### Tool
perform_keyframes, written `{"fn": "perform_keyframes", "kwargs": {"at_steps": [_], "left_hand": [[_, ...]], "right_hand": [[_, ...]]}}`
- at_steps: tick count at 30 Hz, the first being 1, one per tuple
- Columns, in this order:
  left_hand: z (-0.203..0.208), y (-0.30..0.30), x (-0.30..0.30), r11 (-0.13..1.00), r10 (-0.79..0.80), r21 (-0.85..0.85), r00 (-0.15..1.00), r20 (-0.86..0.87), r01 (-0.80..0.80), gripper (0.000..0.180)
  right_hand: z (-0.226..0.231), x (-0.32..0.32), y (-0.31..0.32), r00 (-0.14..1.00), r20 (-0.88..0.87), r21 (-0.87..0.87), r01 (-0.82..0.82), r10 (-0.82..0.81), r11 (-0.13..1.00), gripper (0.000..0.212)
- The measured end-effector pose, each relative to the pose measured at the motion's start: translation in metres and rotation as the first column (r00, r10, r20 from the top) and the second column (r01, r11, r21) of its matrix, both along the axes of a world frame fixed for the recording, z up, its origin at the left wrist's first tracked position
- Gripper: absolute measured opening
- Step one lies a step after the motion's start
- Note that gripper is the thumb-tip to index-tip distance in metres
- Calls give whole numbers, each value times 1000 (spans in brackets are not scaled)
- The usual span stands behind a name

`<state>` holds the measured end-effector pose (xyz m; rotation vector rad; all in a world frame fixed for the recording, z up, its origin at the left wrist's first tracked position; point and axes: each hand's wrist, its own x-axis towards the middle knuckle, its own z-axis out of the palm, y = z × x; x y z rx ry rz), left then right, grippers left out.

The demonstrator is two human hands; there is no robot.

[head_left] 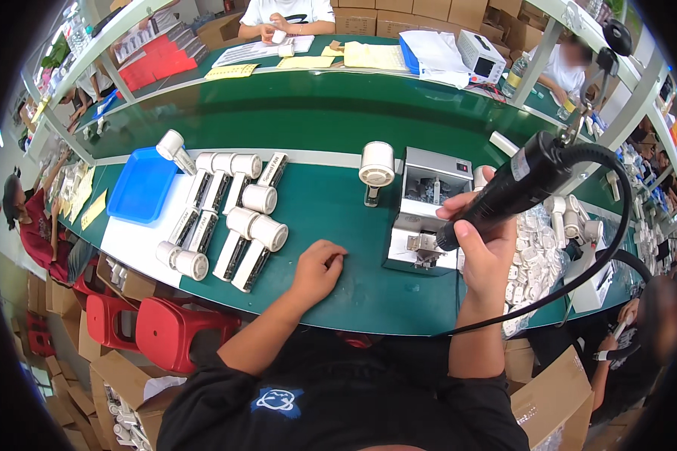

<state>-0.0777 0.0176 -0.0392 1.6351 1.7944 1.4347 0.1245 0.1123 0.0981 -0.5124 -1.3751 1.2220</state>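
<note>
My right hand (483,244) grips a black electric screwdriver (504,188) that hangs from a metal hook. Its lower end points at the front of a grey box-shaped screw feeder (433,177) with small parts in its open top; the bit itself is hard to make out. On the green mat, my left hand (320,272) rests loosely curled, with nothing visible in it. A white handheld fan (377,165) stands alone beside the feeder. Several more handheld fans (267,233), their handles showing dark insides, lie in rows to the left.
A blue tray (144,188) sits at the left on a white sheet. Right of the feeder is a pile of small white parts (534,263). The screwdriver's black cable (572,289) loops across my right forearm. Red stools (169,334) and cartons stand below; other people work around.
</note>
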Motion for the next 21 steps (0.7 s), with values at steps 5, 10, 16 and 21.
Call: {"fn": "perform_keyframes", "kwargs": {"at_steps": [5,10,16,21], "left_hand": [[-1,4,0,996,-54,-67,997,52,57,10],[24,13,-13,983,-137,-91,970,200,158,10],[-1,20,-4,990,-100,-107,994,-36,96,12],[-6,21,-3,992,-107,-70,994,-34,104,11]], "right_hand": [[-9,10,-1,1000,-17,11,-9,9,1000,67],[-30,18,-4,999,31,-16,40,-40,999,57],[-55,21,-10,989,81,73,116,-122,991,56],[-64,19,-8,979,152,106,121,-137,987,58]]}}
